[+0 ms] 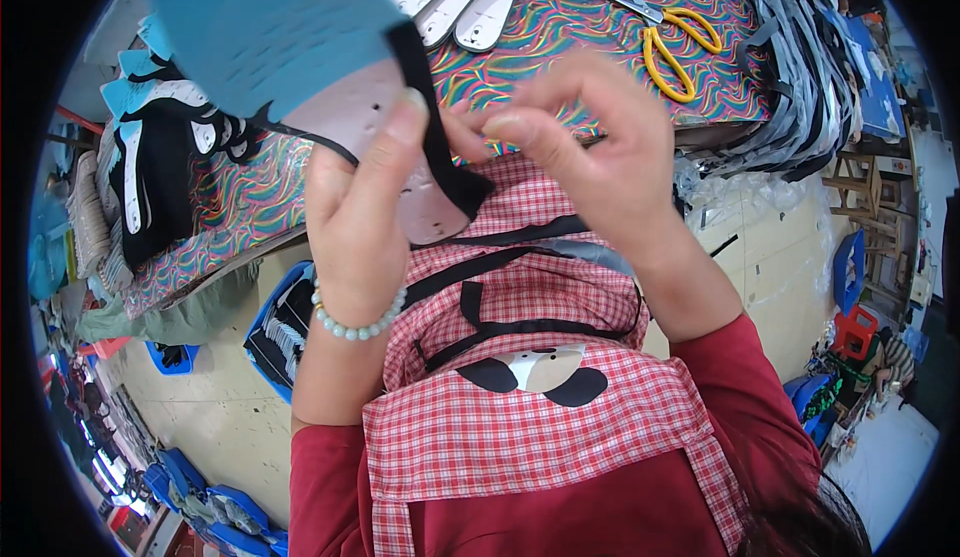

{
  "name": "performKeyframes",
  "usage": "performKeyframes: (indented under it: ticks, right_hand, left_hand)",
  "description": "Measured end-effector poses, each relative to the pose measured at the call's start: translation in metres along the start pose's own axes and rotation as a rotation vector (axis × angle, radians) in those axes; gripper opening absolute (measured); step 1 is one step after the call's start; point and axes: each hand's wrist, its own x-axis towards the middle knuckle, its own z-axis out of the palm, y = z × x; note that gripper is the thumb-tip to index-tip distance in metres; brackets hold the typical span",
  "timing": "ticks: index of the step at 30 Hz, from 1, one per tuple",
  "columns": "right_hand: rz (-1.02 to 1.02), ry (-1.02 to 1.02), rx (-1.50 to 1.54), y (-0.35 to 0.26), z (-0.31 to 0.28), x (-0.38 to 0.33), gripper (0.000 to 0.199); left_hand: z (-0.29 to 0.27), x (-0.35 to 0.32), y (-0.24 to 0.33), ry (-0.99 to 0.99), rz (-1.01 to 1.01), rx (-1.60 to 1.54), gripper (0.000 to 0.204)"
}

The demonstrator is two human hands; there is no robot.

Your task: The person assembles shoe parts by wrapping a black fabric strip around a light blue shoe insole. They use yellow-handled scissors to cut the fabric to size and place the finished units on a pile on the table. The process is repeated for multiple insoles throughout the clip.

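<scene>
Head view: left hand holds a flat shoe-upper piece, blue and grey with a black strip, raised above the tabletop; thumb and fingers clamped on its lower edge. Right hand has its fingers pinched together on the strip's edge. The piece looks light, thin and floppy, best gripped at the edges. Yellow scissors lie well apart.

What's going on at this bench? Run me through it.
A person in a red checked apron holds a cut shoe piece, blue felt backed with pale punched material, up over a table with a swirl-patterned cover. The left hand grips it with the thumb on the pale face, while the right hand pinches its black strip. Yellow-handled scissors lie untouched on the table.
</scene>
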Motion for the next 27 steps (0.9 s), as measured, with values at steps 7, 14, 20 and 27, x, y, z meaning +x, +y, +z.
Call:
performKeyframes:
  ticks: [7,14,20,27]
  right_hand:
    - [0.144,-0.05,0.554,-0.007,0.016,0.026,0.035]
    - [0.347,-0.324,0.561,0.002,0.006,-0.002,0.04]
    - [-0.13,-0.262,-0.17,-0.027,0.001,0.001,0.04]
    - [0.306,-0.201,0.365,-0.038,0.012,-0.019,0.037]
  left_hand:
    - [-0.013,0.006,0.003,-0.268,-0.182,-0.068,0.034]
    - [-0.031,0.02,0.011,-0.192,0.162,0.029,0.039]
    - [-0.033,0.019,0.024,-0.242,0.145,-0.572,0.033]
    - [-0.004,0.005,0.023,-0.111,0.077,-0.346,0.044]
